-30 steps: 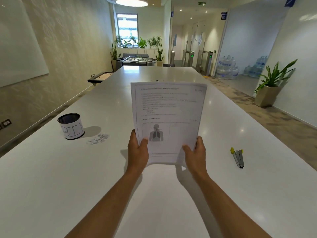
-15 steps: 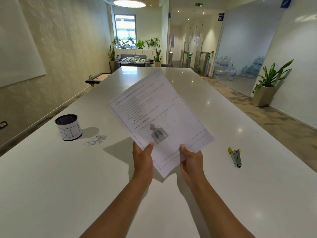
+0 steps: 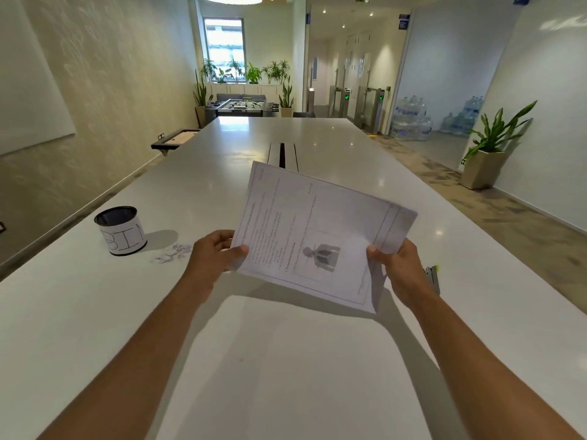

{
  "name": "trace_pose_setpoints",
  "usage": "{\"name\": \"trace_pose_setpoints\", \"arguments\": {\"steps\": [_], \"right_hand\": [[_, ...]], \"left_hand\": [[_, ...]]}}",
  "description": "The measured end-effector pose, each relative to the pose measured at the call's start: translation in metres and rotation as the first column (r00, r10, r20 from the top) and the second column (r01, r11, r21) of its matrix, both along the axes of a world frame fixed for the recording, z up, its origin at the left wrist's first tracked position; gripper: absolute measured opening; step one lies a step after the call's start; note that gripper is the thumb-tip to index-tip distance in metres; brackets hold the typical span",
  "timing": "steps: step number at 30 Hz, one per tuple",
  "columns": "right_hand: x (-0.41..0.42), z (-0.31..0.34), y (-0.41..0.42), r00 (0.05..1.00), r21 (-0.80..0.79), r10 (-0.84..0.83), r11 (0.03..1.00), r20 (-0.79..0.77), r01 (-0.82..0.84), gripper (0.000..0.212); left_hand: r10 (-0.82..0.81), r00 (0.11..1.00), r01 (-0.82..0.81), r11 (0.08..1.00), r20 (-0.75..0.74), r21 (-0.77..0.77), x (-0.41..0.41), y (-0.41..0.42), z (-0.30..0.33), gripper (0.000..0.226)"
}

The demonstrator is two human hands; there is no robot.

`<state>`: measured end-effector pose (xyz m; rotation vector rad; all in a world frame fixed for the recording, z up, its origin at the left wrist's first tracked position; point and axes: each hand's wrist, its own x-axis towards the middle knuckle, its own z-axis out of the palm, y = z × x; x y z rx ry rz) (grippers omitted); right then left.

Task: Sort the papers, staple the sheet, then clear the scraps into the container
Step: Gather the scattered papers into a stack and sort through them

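I hold a stack of printed papers [image 3: 320,236] above the white table [image 3: 286,376], turned sideways so the text runs up and down. My left hand [image 3: 212,258] pinches the stack's left short edge. My right hand [image 3: 400,271] grips the right short edge. A small picture of a torso shows near the middle of the top sheet. A dark container labelled BIN [image 3: 120,230] stands on the table to the left. Small white paper scraps [image 3: 171,251] lie just right of it. A grey stapler with a yellow tip [image 3: 432,276] lies partly hidden behind my right hand.
A cable slot [image 3: 282,154] runs along the table's middle beyond the papers. A potted plant [image 3: 489,154] stands on the floor at the right, with water bottles [image 3: 413,122] behind it. A wall runs along the left of the table.
The papers have turned from upright to sideways, rotating clockwise. My hands have spread apart to the two short edges, and the stack has tilted flatter over the table.
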<state>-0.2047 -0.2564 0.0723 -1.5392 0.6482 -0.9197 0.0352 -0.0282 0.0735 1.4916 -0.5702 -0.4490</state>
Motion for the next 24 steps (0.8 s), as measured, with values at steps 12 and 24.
{"name": "trace_pose_setpoints", "arguments": {"steps": [12,24], "right_hand": [[0.015,0.043,-0.004,0.99,-0.141,0.052,0.989,0.133,-0.033,0.043],[0.026,-0.005,0.009,0.999,-0.094,-0.053,0.994,0.012,0.054,0.046]], "left_hand": [[0.07,0.965,-0.04,0.991,0.254,-0.125,-0.002,-0.018,0.038,0.022],[0.111,0.974,-0.1,0.993,0.196,-0.066,-0.022,-0.026,-0.012,0.015]]}}
